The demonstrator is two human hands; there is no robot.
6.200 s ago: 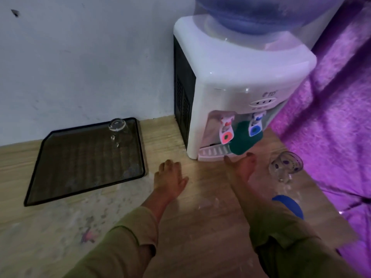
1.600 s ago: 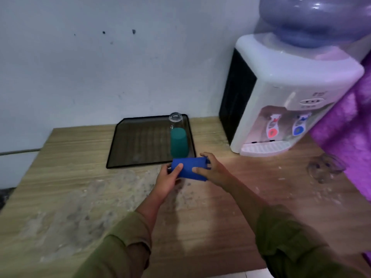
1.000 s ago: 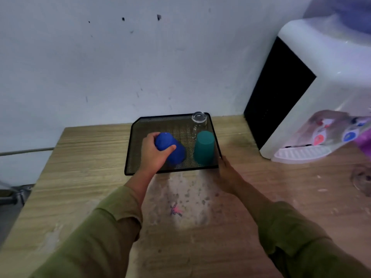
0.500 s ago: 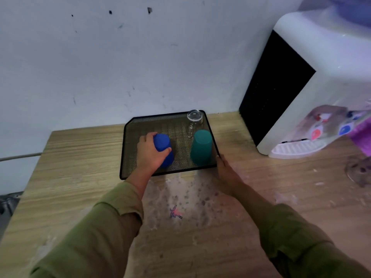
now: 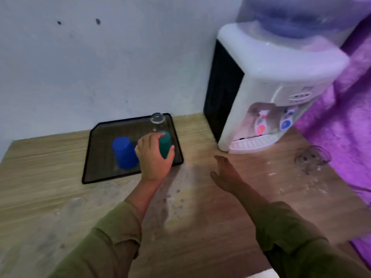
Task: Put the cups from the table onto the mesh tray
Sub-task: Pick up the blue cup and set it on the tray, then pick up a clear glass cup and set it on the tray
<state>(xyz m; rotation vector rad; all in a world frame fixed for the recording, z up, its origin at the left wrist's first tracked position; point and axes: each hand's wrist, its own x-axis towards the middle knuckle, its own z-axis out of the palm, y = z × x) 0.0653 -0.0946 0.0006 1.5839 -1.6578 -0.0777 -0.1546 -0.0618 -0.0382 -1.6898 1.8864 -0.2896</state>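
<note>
The black mesh tray [image 5: 94, 157] lies on the wooden table against the wall. On it a blue cup [image 5: 124, 153] stands upside down, free of any hand. My left hand [image 5: 153, 159] is wrapped around the green cup [image 5: 165, 144] at the tray's right side, thumb on its right flank. Behind that stands a clear glass [image 5: 157, 119], upside down in the tray's back right corner. My right hand [image 5: 225, 173] hovers open over the table, right of the tray. A clear patterned glass cup [image 5: 312, 159] sits on the table at the far right.
A white water dispenser [image 5: 267, 93] with a blue bottle stands at the back right, close to the tray. Purple cloth [image 5: 345, 121] hangs along the table's right edge, touching the patterned cup. The tabletop [image 5: 180, 207] in front is stained.
My left hand has let go of the blue cup, now standing on the tray, and moved right onto the green cup. My right hand left the tray's corner and moved right.
</note>
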